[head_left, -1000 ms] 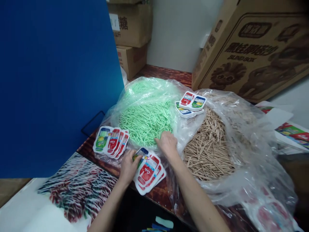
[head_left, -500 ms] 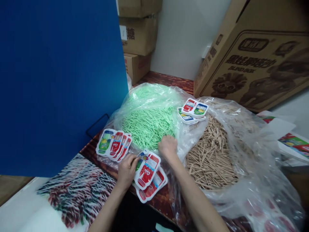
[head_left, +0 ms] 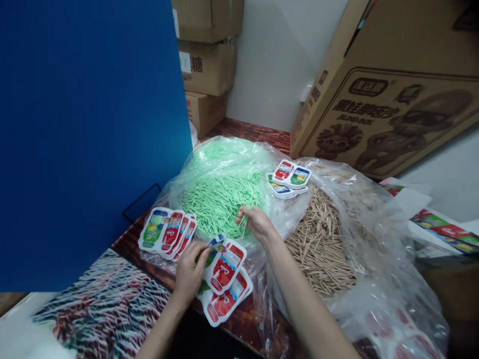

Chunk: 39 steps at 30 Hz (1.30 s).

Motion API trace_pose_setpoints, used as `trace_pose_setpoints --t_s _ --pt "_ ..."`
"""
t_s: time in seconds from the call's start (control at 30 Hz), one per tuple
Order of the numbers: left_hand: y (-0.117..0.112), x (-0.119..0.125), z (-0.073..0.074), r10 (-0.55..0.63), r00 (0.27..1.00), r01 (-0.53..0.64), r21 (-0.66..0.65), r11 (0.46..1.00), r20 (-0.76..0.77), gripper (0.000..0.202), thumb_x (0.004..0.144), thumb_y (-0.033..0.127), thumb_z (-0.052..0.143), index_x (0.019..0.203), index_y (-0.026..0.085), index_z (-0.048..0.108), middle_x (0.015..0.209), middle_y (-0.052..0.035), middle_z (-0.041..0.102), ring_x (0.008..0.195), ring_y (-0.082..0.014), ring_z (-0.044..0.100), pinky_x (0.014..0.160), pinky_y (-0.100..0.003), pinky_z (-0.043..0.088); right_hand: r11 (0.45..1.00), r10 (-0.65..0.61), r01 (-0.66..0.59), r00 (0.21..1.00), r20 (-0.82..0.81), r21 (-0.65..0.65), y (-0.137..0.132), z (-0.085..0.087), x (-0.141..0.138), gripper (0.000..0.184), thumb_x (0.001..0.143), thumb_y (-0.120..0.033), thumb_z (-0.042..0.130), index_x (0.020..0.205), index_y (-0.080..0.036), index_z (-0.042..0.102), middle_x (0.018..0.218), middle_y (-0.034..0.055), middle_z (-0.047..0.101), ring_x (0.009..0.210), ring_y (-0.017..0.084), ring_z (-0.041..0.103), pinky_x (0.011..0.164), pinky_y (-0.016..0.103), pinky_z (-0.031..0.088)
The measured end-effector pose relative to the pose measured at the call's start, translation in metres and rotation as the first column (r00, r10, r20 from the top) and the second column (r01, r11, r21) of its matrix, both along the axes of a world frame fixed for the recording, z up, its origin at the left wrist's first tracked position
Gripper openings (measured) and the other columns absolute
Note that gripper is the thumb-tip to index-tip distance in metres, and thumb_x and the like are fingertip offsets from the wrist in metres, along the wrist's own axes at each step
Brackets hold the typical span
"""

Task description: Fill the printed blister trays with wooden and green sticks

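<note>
My left hand pinches the edge of a bottle-shaped packet printed with a red cola half and a green half. Under it lies a small pile of similar packets at the table's front edge. My right hand is closed at the near right side of a heap of thin green sticks in a clear plastic bag; a few green sticks show between its fingers. Left of my left hand, several finished-looking packets lie fanned out, the leftmost showing green sticks in its window.
Brown sticks fill another clear bag on the right. More packets rest between the two bags. A blue panel stands at left, a large carton at back right, and stacked cartons behind.
My right hand has lifted slightly out of the green heap and turned, with green sticks now showing at its fingers. My left hand keeps its packet. The view has shifted slightly.
</note>
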<state>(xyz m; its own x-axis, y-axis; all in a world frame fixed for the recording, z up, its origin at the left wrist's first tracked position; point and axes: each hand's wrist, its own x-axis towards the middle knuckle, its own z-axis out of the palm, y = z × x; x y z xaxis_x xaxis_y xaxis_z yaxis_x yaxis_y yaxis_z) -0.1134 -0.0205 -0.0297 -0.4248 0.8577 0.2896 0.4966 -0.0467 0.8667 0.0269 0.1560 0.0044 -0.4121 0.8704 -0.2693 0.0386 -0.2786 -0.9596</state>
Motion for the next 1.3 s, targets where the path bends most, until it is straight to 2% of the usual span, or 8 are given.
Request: trace_pose_setpoints --t_s 0.13,0.27,0.37,0.53,0.77,0.97,1.13,1.3 --pt "0.003 0.000 -0.001 0.059 0.951 -0.044 -0.056 0.997 0.303 0.018 0.080 0.035 0.062 0.077 0.019 0.066 0.073 -0.0006 0.063 0.070 -0.0156 0.059 0.067 -0.026 0.047 0.990 0.077 -0.099 0.975 -0.210 -0.100 -0.005 0.003 0.011 0.026 0.070 -0.039 0.067 0.077 -0.018 0.054 0.065 -0.0013 0.057 0.051 0.010 0.052 0.056 0.028 0.047" --pt "0.014 -0.005 -0.002 0.076 0.633 -0.100 -0.015 0.995 0.770 0.028 0.072 0.045 0.069 0.080 0.018 0.066 0.069 0.0002 0.064 0.062 -0.0149 0.059 0.062 -0.028 0.050 0.984 0.089 -0.134 0.943 -0.322 -0.119 -0.007 0.006 0.021 0.020 0.078 -0.036 0.064 0.079 -0.018 0.055 0.066 -0.0022 0.058 0.050 0.009 0.051 0.055 0.025 0.046" --pt "0.025 -0.006 0.001 -0.037 0.473 -0.075 0.083 0.994 0.881 0.028 0.067 0.046 0.071 0.076 0.020 0.068 0.075 -0.0031 0.068 0.073 -0.0199 0.063 0.074 -0.037 0.053 0.988 0.096 -0.133 0.932 -0.349 -0.081 -0.004 0.012 0.024 0.018 0.080 -0.034 0.064 0.079 -0.018 0.056 0.071 -0.0004 0.064 0.055 0.010 0.056 0.055 0.024 0.046" --pt "0.035 0.003 0.008 -0.049 0.371 -0.012 0.057 0.998 0.928 0.025 0.068 0.044 0.070 0.073 0.020 0.070 0.074 -0.0039 0.069 0.073 -0.0203 0.063 0.075 -0.039 0.054 0.981 0.110 -0.161 0.924 -0.365 -0.113 -0.001 0.020 0.029 0.020 0.076 -0.026 0.067 0.092 -0.016 0.059 0.092 0.0080 0.071 0.079 0.017 0.067 0.050 0.019 0.042" --pt "0.034 0.012 0.010 -0.017 0.321 -0.003 0.019 1.000 0.947 0.020 0.066 0.036 0.070 0.072 0.017 0.068 0.071 -0.0034 0.069 0.071 -0.0185 0.064 0.072 -0.036 0.054 0.971 0.065 -0.152 0.911 -0.406 -0.184 -0.005 0.010 0.028 0.027 0.068 -0.021 0.072 0.092 -0.016 0.060 0.071 0.0001 0.066 0.060 0.010 0.059 0.046 0.017 0.037" --pt "0.029 0.008 0.004 0.014 0.342 -0.032 -0.003 0.999 0.940 0.020 0.065 0.037 0.072 0.071 0.019 0.067 0.070 -0.0029 0.068 0.072 -0.0207 0.065 0.073 -0.037 0.054 0.999 0.048 -0.042 0.967 -0.250 0.031 -0.051 0.011 0.029 0.019 0.076 -0.031 0.065 0.087 -0.019 0.056 0.066 -0.0029 0.062 0.054 0.010 0.053 0.046 0.020 0.036" --pt "0.020 0.008 -0.003 0.031 0.397 -0.038 -0.017 0.999 0.917 0.025 0.065 0.045 0.071 0.071 0.021 0.065 0.071 -0.0012 0.068 0.071 -0.0205 0.064 0.074 -0.039 0.054 0.975 -0.073 0.066 0.997 0.027 0.212 -0.115 -0.028 0.052 0.014 0.086 -0.036 0.053 0.084 -0.022 0.055 0.075 0.0009 0.064 0.067 0.017 0.059 0.063 0.029 0.046" --pt "0.019 0.023 0.004 0.033 0.403 0.030 -0.049 0.998 0.914 0.027 0.063 0.048 0.069 0.066 0.021 0.063 0.066 -0.0006 0.066 0.064 -0.0191 0.063 0.067 -0.037 0.054 0.952 -0.188 0.164 0.980 0.068 0.259 -0.135 -0.056 0.060 0.016 0.088 -0.036 0.049 0.089 -0.022 0.056 0.084 0.0026 0.064 0.079 0.021 0.062 0.076 0.034 0.048"
